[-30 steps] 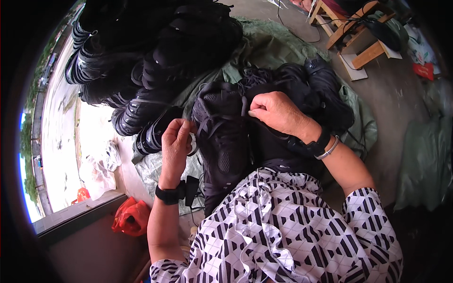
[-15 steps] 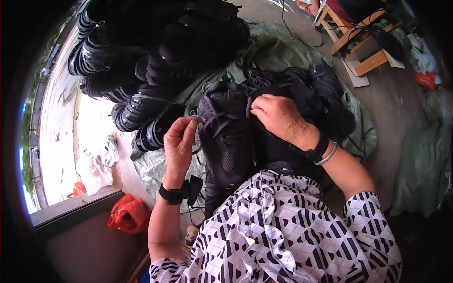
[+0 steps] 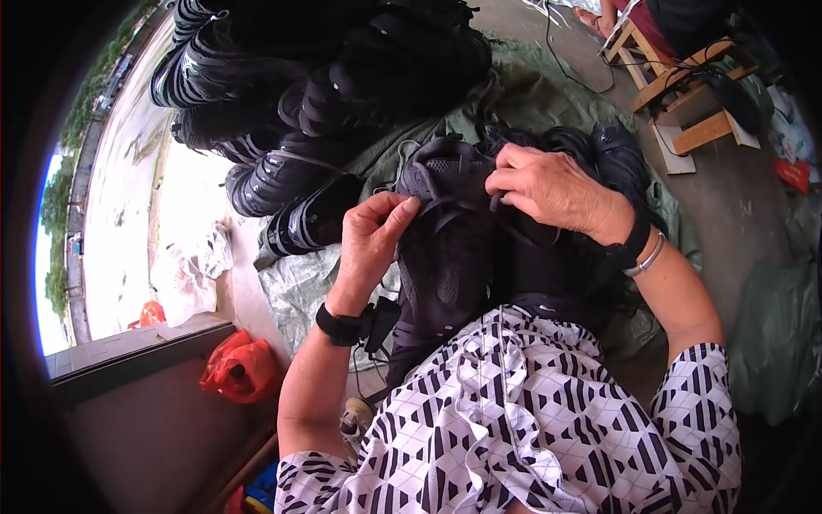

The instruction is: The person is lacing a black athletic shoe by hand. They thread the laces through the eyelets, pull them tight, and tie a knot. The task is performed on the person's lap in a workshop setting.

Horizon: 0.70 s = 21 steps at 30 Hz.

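Note:
A black shoe upper [image 3: 449, 270] with mesh patches lies over my lap, its opening pointing away from me. My left hand [image 3: 372, 240] pinches at the left eyelet edge, thumb and forefinger closed on the black shoelace; the fingertips hide the exact spot. Across the opening, my right hand [image 3: 556, 190] is closed on another stretch of the lace [image 3: 497, 202], which hangs in a small loop below the fingers. Between the hands, the lace crosses loosely over the tongue. Both wrists wear black straps, and a silver bangle [image 3: 646, 255] circles the right one.
Black shoe uppers [image 3: 317, 94] are heaped at the far left, with more [image 3: 621, 158] beyond my right hand. Green sheeting [image 3: 548, 94] lies beneath. A wooden stool [image 3: 685, 103] stands far right near another person's leg. A red plastic bag [image 3: 240, 368] sits beside a low ledge at left.
The whole view has shifted, moving the scene rightward. My left fingers have gone from just beside the shoe upper onto its eyelet edge. My right hand still grips the lace.

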Each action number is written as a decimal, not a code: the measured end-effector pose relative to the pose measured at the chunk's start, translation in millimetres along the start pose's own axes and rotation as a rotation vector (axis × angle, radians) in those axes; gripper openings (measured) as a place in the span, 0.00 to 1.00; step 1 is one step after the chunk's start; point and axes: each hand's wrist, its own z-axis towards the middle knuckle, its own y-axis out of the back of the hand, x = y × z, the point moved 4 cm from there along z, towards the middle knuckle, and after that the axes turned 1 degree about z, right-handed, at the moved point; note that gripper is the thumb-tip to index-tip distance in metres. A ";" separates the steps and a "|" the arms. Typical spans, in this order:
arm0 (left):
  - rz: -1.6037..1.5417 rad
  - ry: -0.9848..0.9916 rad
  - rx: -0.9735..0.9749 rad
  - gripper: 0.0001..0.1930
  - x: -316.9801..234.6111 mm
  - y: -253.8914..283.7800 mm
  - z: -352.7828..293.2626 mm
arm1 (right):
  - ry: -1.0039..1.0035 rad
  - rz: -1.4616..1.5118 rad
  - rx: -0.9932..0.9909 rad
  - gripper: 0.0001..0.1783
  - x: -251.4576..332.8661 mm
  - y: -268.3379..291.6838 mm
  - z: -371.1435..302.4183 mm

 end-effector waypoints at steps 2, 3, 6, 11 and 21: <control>0.009 0.058 -0.023 0.11 2.2 -0.8 1.5 | 0.012 0.028 0.060 0.05 0.5 5.1 8.4; 0.003 -0.021 -0.001 0.12 -0.7 -2.8 2.7 | -0.020 0.050 0.092 0.08 -0.6 5.0 13.5; 0.016 0.042 -0.026 0.13 2.2 -2.9 4.4 | -0.200 0.102 0.226 0.08 -8.0 -5.9 20.8; 0.144 0.001 -0.062 0.14 2.2 -4.7 7.5 | -0.227 0.081 0.029 0.08 -3.9 -21.9 20.5; -0.018 0.058 0.056 0.10 -0.6 -1.8 9.3 | -0.535 0.893 -0.749 0.13 -108.6 58.4 19.8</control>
